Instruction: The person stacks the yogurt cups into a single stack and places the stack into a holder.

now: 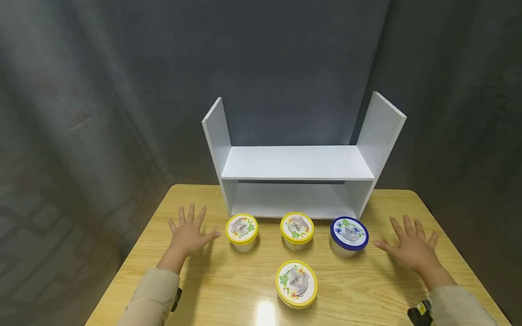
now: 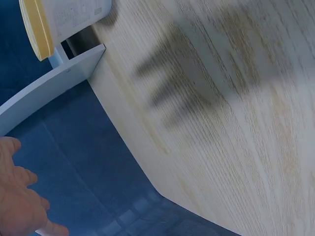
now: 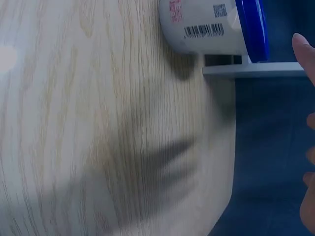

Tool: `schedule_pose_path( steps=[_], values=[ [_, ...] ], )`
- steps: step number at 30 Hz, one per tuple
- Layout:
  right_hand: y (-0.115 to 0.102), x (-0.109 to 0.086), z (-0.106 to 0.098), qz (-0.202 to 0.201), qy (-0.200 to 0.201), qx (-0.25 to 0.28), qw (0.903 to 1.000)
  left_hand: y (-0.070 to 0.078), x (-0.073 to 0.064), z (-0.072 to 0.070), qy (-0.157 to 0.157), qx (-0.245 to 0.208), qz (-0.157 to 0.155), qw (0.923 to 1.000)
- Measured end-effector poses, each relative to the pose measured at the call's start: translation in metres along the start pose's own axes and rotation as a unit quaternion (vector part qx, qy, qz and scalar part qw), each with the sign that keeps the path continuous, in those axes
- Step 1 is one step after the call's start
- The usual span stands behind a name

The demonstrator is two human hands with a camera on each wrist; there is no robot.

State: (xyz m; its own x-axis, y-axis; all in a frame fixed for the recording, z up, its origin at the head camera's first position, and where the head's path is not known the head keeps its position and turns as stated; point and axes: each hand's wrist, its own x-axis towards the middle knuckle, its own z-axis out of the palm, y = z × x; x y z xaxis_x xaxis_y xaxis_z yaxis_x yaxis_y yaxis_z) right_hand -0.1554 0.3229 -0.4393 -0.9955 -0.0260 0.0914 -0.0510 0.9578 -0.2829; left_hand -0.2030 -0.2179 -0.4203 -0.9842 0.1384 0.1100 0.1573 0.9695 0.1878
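Fingers spread, my left hand hovers over the table's left side, holding nothing. The nearest thing to it is a yellow-lidded tub. My right hand is likewise spread and bare at the right, beside a blue-lidded tub without touching it. Between these stands a second yellow-lidded tub, and a third yellow-lidded tub is closer to me. In the left wrist view part of a yellow-lidded tub shows; the right wrist view has the blue-lidded tub with its barcode.
Behind the tubs a white two-tier shelf with tall side panels stands at the back of the wooden table. Dark grey curtains hang behind and on both sides. Light glares off the table's front.
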Motion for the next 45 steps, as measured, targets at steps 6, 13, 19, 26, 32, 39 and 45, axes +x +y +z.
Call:
schedule_pose_path(
  steps=[6, 13, 19, 26, 32, 39, 45],
  values=[
    [-0.013, 0.0, 0.002, -0.015, 0.013, 0.02, 0.9996, 0.006, -0.001, 0.001, 0.004, -0.019, 0.011, 0.9997],
    [-0.03, 0.001, 0.013, -0.024, 0.034, 0.06, 0.9973, 0.014, 0.0, 0.007, 0.006, -0.063, 0.023, 0.9978],
    [-0.044, 0.003, 0.028, -0.016, 0.031, 0.096, 0.9948, 0.021, 0.002, 0.015, 0.005, -0.116, 0.021, 0.9931],
    [-0.054, 0.004, 0.049, -0.022, 0.058, 0.15, 0.9868, 0.032, 0.004, 0.031, -0.001, -0.174, 0.014, 0.9847],
    [-0.056, 0.003, 0.06, 0.0, 0.07, 0.214, 0.9743, 0.039, 0.005, 0.045, -0.002, -0.221, 0.008, 0.9753],
    [-0.058, 0.001, 0.071, 0.055, 0.073, 0.295, 0.9511, 0.044, 0.006, 0.063, 0.007, -0.268, 0.01, 0.9632],
    [-0.063, 0.0, 0.076, 0.099, 0.096, 0.339, 0.9307, 0.047, 0.008, 0.076, 0.024, -0.319, 0.02, 0.9471]
  ],
)
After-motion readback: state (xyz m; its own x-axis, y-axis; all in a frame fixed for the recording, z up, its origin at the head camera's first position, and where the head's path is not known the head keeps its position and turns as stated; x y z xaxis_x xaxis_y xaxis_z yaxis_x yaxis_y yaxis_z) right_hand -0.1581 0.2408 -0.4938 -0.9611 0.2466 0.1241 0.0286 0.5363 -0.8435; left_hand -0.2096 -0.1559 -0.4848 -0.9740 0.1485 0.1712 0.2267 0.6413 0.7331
